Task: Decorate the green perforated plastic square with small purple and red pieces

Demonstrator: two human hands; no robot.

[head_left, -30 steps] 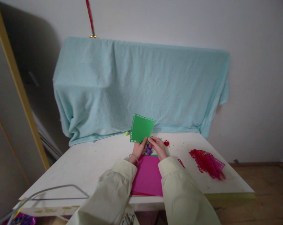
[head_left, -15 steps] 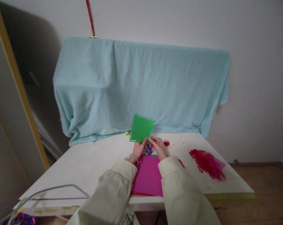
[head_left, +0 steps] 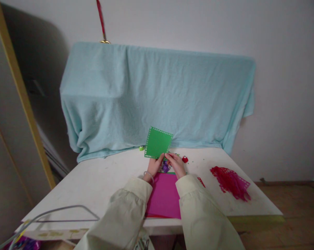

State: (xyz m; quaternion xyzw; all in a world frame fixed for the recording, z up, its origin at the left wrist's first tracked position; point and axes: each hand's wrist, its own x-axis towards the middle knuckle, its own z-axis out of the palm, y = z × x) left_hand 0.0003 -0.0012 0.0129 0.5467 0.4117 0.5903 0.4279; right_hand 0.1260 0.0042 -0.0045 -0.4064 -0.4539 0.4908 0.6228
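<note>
A square of green paper, with small holes punched along its edges, stands tilted up above the table. My left hand grips its lower edge, the thumb lying in front. At the paper's lower right corner, the closed fingertips of my right hand pinch the paper. Between and behind the hands sits a small purple object, partly hidden, its kind unclear. Beneath my wrists lies a stack of magenta paper with green and red edges peeking out.
Right on the white table lies a heap of red and magenta punched paper strips. A small red object with a white top and a small green one sit farther back, near scattered green bits. A light blue cloth hangs behind.
Both hands keep their hold on the green paper. Hardly anything moves; the view shifts very slightly.
</note>
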